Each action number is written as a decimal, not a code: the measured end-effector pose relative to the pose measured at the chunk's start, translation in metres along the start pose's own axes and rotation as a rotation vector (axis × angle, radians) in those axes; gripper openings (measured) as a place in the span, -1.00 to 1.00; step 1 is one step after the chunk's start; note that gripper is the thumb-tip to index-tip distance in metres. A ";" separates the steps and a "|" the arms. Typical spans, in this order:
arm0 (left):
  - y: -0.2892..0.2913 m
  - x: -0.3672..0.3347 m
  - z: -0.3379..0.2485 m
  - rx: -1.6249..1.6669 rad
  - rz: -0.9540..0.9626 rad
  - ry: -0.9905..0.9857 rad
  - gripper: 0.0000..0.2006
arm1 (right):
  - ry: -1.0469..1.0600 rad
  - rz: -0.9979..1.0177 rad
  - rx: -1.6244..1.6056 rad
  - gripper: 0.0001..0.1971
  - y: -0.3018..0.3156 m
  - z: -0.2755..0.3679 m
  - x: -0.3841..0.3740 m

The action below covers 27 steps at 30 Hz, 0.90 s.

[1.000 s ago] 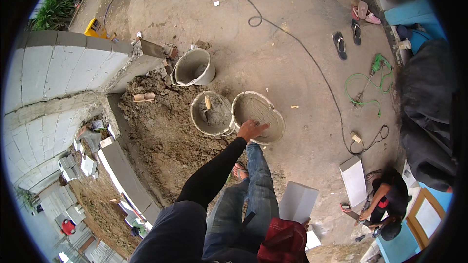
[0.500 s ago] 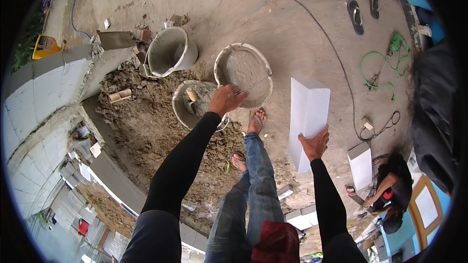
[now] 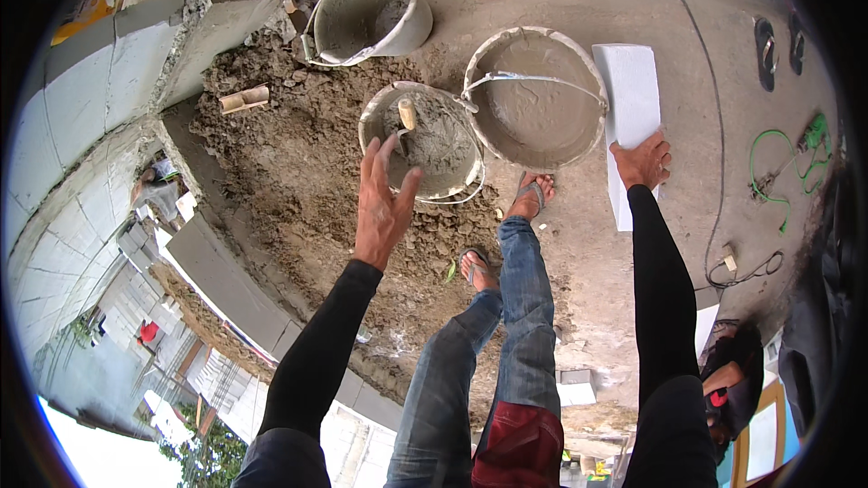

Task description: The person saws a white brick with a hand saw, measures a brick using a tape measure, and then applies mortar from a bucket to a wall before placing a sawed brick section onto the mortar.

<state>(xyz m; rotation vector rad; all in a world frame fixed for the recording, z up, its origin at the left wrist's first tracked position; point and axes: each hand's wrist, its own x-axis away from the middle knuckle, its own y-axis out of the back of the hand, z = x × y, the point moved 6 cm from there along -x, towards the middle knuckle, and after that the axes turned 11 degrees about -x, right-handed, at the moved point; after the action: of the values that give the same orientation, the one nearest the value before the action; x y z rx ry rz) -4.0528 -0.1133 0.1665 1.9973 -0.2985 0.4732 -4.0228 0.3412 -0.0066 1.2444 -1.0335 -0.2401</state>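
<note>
My left hand (image 3: 387,203) is open, its fingers apart, over the near side of a mortar bucket (image 3: 369,134). Inside that bucket a trowel (image 3: 407,115) stands with its wooden handle up, just beyond my fingertips. My right hand (image 3: 644,161) grips a long white block (image 3: 631,90) across its upper side. Close against the block's left side is a wider bucket of wet grey mortar (image 3: 533,108), with its wire handle lying across the top.
A third bucket (image 3: 418,25) stands farther off beside rough dug soil (image 3: 289,145). A low block wall (image 3: 99,117) curves along the left. On the right lie a dark cable (image 3: 710,63), sandals (image 3: 765,52) and a green-corded tool (image 3: 814,140). Another person (image 3: 734,375) crouches at lower right.
My left hand has let go of the wide bucket's handle and moved left to the trowel's bucket. The white block now sits closer to the wide bucket. My view has shifted.
</note>
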 end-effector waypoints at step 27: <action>0.126 0.155 0.211 0.249 0.176 0.259 -0.45 | 1.386 -0.028 1.074 -0.74 -0.174 0.361 0.264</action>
<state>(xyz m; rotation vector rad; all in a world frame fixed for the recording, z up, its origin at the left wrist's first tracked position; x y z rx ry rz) -3.9237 -0.3597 0.2515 2.1281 -0.2645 0.9103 -4.0839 -0.1335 -0.0359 1.8451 0.1907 1.1782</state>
